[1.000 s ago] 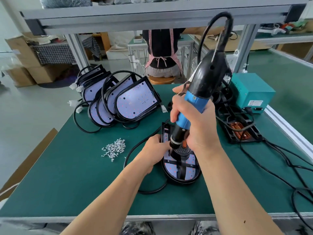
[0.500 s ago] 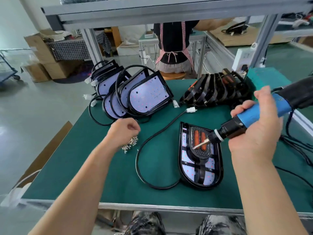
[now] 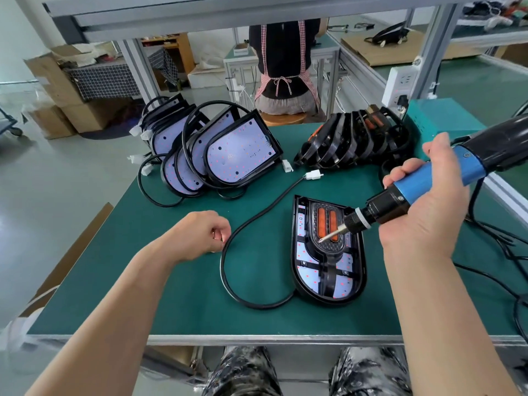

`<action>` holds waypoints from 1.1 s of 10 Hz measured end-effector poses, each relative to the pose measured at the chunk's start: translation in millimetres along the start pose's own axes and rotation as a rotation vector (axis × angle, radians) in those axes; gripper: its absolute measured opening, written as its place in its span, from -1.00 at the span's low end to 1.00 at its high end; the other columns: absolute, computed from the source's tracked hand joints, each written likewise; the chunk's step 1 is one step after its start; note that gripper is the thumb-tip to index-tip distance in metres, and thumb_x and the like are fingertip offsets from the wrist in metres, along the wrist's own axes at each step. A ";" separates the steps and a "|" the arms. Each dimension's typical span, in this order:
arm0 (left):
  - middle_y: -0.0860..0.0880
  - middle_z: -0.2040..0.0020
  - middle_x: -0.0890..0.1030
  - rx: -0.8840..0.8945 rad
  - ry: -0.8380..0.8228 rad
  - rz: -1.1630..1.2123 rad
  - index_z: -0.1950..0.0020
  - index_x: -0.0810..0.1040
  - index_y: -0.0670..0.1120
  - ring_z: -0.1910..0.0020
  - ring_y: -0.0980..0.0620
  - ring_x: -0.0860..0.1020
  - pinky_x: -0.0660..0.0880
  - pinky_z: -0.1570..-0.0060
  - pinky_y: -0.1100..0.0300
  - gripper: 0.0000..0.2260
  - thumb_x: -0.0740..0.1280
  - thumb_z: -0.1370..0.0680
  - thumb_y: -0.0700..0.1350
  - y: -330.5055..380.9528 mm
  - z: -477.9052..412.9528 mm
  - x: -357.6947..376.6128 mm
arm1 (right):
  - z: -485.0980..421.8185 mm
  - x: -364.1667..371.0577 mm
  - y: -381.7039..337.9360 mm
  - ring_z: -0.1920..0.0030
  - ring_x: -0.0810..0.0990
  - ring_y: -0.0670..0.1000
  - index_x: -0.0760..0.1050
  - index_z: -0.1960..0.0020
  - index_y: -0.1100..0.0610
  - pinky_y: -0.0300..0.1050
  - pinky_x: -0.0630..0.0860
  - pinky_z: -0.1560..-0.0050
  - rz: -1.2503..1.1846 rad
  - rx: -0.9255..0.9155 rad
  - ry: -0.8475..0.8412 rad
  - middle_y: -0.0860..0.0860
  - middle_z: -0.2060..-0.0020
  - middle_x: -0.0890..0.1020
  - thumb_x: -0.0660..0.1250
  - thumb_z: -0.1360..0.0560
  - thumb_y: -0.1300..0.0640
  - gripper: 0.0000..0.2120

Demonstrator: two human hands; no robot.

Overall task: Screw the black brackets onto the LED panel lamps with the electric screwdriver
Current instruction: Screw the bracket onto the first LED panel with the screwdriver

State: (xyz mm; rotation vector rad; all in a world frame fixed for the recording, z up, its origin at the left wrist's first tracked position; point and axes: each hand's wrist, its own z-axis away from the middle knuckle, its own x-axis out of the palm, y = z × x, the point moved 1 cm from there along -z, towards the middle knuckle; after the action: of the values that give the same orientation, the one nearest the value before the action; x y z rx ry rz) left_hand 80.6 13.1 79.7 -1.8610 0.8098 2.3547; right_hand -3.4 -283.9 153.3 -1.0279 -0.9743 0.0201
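My right hand [image 3: 423, 207] grips the screwdriver [image 3: 414, 192]; its long axis slants, bit pointing down-left over the bracket [image 3: 328, 241] on the lamp [image 3: 328, 270], just left of that hand. My left hand [image 3: 200, 235], well left, is curled; contents unclear.

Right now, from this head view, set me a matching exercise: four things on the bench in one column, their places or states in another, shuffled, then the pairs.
Things:
1. electric screwdriver
2. left hand
3. lamp with bracket
4. stack of black brackets

Places or states:
A. lying flat near the front edge, cable looping to its left
B. leaning in a row at the back right
C. held in the right hand, bit over the orange strips
D. curled shut, resting on the green mat

Pairs: 1-C, 2-D, 3-A, 4-B
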 end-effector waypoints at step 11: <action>-0.05 0.20 0.69 0.131 0.185 1.200 0.05 0.67 -0.05 0.21 0.08 0.62 0.53 0.12 0.35 -0.72 0.46 -0.44 -0.43 133.9 7.2 31.5 | -5.1 5.8 -8.5 0.43 0.44 0.00 0.47 -0.09 0.15 -0.12 0.46 0.31 -0.219 -0.093 -0.013 0.02 0.41 0.47 0.44 -0.56 0.10 -0.79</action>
State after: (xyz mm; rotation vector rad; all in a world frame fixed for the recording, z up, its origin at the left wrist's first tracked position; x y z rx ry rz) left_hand 20.1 -108.6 102.1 -1.7652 2.5872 2.4274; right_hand 0.1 -289.7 162.6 -1.0022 -1.1034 -0.2014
